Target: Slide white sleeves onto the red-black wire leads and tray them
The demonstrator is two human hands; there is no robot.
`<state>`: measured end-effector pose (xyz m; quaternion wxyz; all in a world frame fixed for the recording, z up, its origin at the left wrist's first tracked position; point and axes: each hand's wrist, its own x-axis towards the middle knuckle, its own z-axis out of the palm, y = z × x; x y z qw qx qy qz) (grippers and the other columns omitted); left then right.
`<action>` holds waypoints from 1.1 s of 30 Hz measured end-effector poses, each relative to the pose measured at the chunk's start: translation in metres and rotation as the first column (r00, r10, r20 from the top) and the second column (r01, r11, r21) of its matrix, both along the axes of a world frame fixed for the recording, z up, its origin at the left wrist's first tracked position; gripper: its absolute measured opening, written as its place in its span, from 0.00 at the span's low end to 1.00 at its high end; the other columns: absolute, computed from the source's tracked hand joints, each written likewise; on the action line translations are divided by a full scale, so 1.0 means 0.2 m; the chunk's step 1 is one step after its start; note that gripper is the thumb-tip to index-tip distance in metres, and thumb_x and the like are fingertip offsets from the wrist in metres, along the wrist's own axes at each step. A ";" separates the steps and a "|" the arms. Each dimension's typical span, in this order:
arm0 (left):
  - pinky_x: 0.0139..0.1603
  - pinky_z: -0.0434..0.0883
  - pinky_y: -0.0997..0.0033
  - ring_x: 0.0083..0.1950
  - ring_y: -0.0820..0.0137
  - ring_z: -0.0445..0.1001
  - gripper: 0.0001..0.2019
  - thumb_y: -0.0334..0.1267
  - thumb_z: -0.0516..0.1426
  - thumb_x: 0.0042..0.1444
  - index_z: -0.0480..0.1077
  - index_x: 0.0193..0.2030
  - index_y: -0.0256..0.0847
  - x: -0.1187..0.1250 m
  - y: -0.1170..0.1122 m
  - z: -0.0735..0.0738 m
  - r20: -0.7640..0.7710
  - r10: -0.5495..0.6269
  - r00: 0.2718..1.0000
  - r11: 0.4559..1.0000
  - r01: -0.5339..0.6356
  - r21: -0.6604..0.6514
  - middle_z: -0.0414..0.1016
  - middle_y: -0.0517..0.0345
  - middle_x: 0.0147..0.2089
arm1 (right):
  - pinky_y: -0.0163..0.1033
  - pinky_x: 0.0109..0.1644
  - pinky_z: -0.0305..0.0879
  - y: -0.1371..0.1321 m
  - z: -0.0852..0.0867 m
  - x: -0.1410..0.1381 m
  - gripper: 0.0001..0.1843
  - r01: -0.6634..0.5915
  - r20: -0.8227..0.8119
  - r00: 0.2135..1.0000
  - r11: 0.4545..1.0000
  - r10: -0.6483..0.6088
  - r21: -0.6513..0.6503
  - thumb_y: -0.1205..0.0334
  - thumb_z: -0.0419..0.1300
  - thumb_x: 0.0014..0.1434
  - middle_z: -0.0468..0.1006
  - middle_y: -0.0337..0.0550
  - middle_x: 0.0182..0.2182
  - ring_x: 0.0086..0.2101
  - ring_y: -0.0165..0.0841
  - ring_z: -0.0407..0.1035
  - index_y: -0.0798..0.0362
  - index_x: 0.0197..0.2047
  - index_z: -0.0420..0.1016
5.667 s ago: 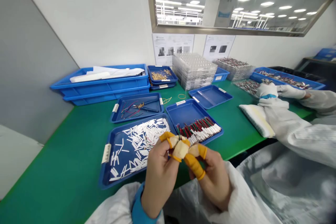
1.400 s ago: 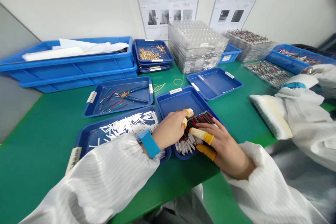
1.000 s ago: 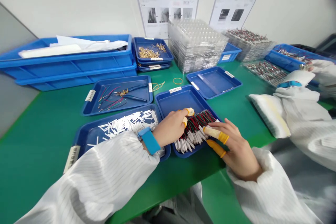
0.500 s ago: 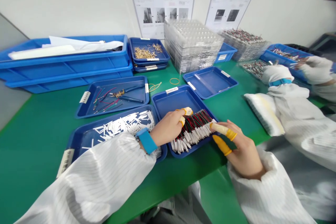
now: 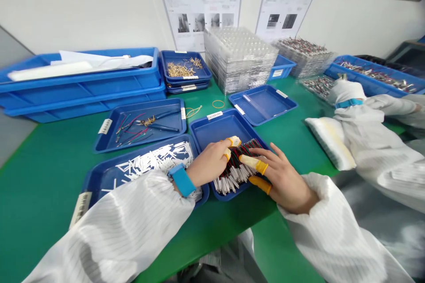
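Left hand [image 5: 209, 163] curled on red-green white-tipped wire bundle [image 5: 230, 183] in shallow blue plastic tray [image 5: 212, 126], grip unclear; right hand [image 5: 285, 183] fingers open at tray edge; loose white sleeves [image 5: 149, 163] left heaped beside tray

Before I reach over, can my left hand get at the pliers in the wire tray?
Probably yes: only the low tray of white pieces lies between the left hand and the pliers, so the way looks free.

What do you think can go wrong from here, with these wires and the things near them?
The left hand and right hand are both on the red, green and black wires, so wires may bend or tangle. The left sleeve lies over the loose white tubes and might scatter them.
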<state>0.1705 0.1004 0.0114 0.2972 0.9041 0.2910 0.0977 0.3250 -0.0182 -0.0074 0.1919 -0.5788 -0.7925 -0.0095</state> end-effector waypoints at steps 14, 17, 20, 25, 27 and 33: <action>0.40 0.67 0.68 0.39 0.66 0.73 0.18 0.20 0.44 0.46 0.67 0.40 0.38 -0.01 0.01 0.01 0.132 0.021 0.991 0.999 -0.016 -0.038 0.75 0.55 0.36 | 0.59 0.56 0.48 0.02 0.02 0.02 0.24 -0.051 -0.038 0.998 0.999 0.051 0.007 0.68 0.53 0.56 0.73 0.49 0.46 0.51 0.39 0.62 0.49 0.55 0.58; 0.50 0.64 0.66 0.49 0.64 0.69 0.17 0.23 0.48 0.48 0.67 0.45 0.35 -0.01 0.02 0.01 0.208 0.028 0.978 0.998 -0.015 -0.065 0.73 0.50 0.46 | 0.57 0.56 0.49 0.01 0.01 0.03 0.22 -0.026 -0.052 0.998 1.000 0.026 0.001 0.67 0.54 0.55 0.72 0.50 0.47 0.51 0.38 0.61 0.51 0.54 0.58; 0.49 0.66 0.67 0.47 0.65 0.71 0.14 0.26 0.51 0.49 0.67 0.44 0.33 0.00 0.02 0.00 0.266 0.051 0.963 0.995 -0.026 -0.096 0.74 0.50 0.46 | 0.57 0.56 0.49 0.01 0.01 0.04 0.23 -0.006 -0.089 0.996 1.000 0.005 -0.016 0.65 0.56 0.54 0.71 0.50 0.48 0.51 0.39 0.61 0.51 0.54 0.58; 0.42 0.70 0.69 0.40 0.67 0.74 0.12 0.25 0.53 0.49 0.69 0.41 0.33 0.01 0.00 0.03 0.326 0.084 0.942 0.994 -0.055 -0.097 0.76 0.51 0.41 | 0.55 0.54 0.54 0.02 0.05 0.05 0.22 0.056 -0.251 0.966 0.998 -0.058 -0.017 0.64 0.59 0.52 0.74 0.47 0.44 0.48 0.40 0.64 0.50 0.51 0.62; 0.43 0.70 0.69 0.40 0.67 0.74 0.12 0.25 0.53 0.49 0.69 0.41 0.33 0.01 -0.02 0.06 0.345 0.088 0.934 0.995 -0.068 -0.071 0.76 0.52 0.41 | 0.49 0.49 0.62 0.03 0.07 0.05 0.17 0.093 -0.365 0.925 0.995 -0.101 -0.041 0.63 0.57 0.54 0.75 0.47 0.40 0.44 0.39 0.68 0.50 0.48 0.65; 0.48 0.66 0.68 0.45 0.66 0.71 0.13 0.24 0.55 0.47 0.70 0.40 0.39 0.03 -0.13 0.18 0.398 0.067 0.915 0.993 -0.099 0.060 0.75 0.55 0.42 | 0.41 0.36 0.66 0.07 0.15 0.00 0.03 0.031 -0.591 0.803 0.996 -0.075 -0.084 0.62 0.59 0.51 0.72 0.42 0.28 0.32 0.35 0.68 0.52 0.30 0.72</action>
